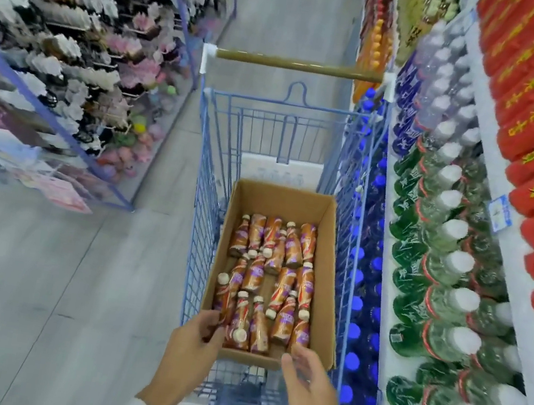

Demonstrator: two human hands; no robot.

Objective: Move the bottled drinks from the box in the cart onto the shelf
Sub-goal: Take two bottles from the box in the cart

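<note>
Bottled drinks (268, 278) are being reached for at box (328, 281) near edge; left hand (193, 337) grip unclear, right hand (306, 371) grip spread; grasping likely needed next

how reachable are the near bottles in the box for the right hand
Probably yes: the right hand hovers open over the near edge of the box, which is open-topped, and nothing covers the bottles nearest it.
</note>
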